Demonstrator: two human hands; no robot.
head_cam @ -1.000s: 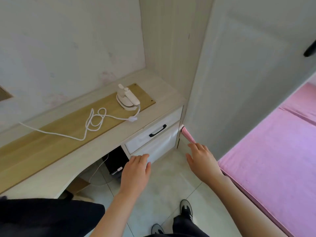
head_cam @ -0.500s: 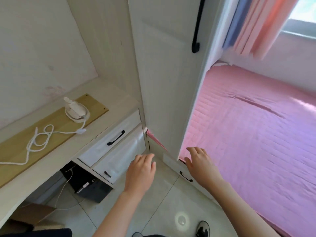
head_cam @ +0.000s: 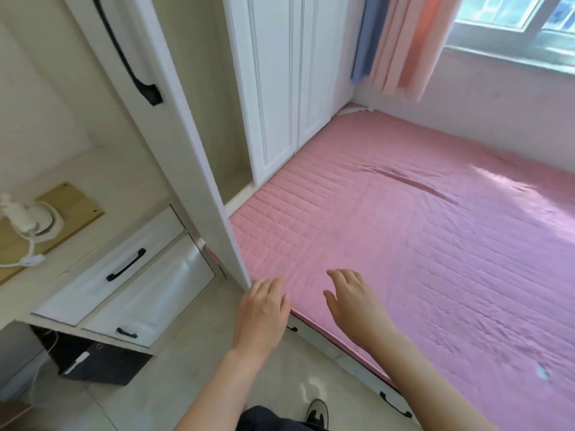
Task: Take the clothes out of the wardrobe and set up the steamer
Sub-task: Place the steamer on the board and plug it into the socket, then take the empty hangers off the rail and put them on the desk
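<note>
Both hands have shifted to the right since a moment ago, from in front of the wardrobe door to the near edge of the bed, as the view has swung toward the window. The left hand (head_cam: 264,312) is held palm down with fingers relaxed and slightly spread, holding nothing; its fingertips are just beside the bottom corner of the open wardrobe door (head_cam: 193,144), and contact cannot be made out. The right hand (head_cam: 351,301) hovers over the pink bed (head_cam: 420,244), fingers loose and apart, also holding nothing.

The door stands swung outward between the person and the wardrobe (head_cam: 217,98), seen almost edge-on, with a long black handle (head_cam: 124,48) on its face. It blocks most of the opening; only a strip of beige interior shows behind it. Two closed white doors (head_cam: 280,88) stand to the right of that gap.

The steamer (head_cam: 28,219), small and white, sits on a wooden board (head_cam: 74,203) on the desk at the far left, well apart from both hands, its white cord (head_cam: 29,259) trailing off the frame. Below are two white drawers (head_cam: 124,269) with black pulls and a black box (head_cam: 102,362) on the floor. Blue and peach curtains (head_cam: 401,42) hang beside a window (head_cam: 513,14). A shoe (head_cam: 317,412) shows at the bottom.
</note>
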